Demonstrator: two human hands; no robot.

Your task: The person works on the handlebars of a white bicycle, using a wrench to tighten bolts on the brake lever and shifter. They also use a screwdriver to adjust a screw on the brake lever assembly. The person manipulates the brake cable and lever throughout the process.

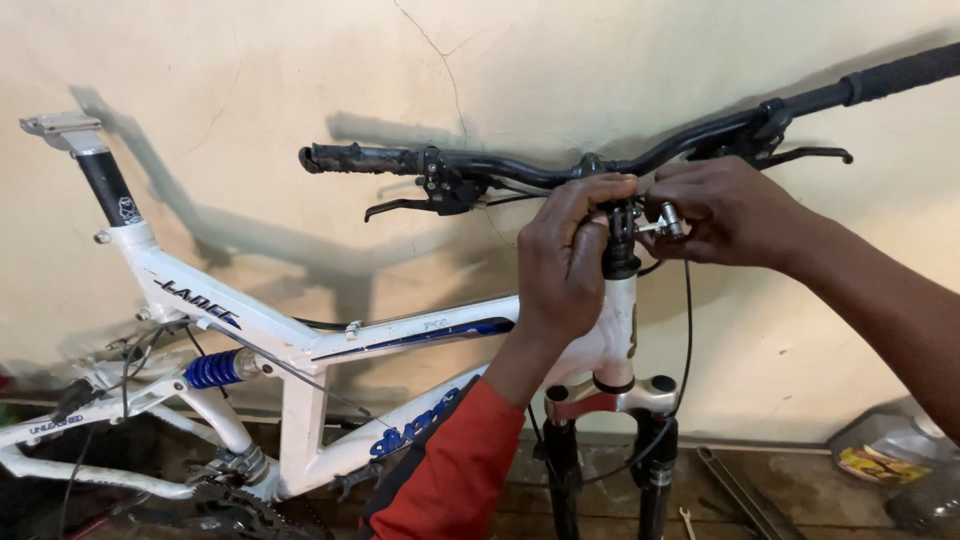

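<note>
Fingers (600, 195) of my left hand (565, 265) clasp the black steel stem (620, 240); beside it, my right hand (725, 215) pinches its small silver bolt (668, 222), best kept square.

The floor (800, 490) is dark and grimy. On it by the wall lie a grey plastic can (885, 450) with a colourful label, a long flat metal bar (740, 490) and a small spanner (690, 522) beside the fork legs (655, 480)
</note>
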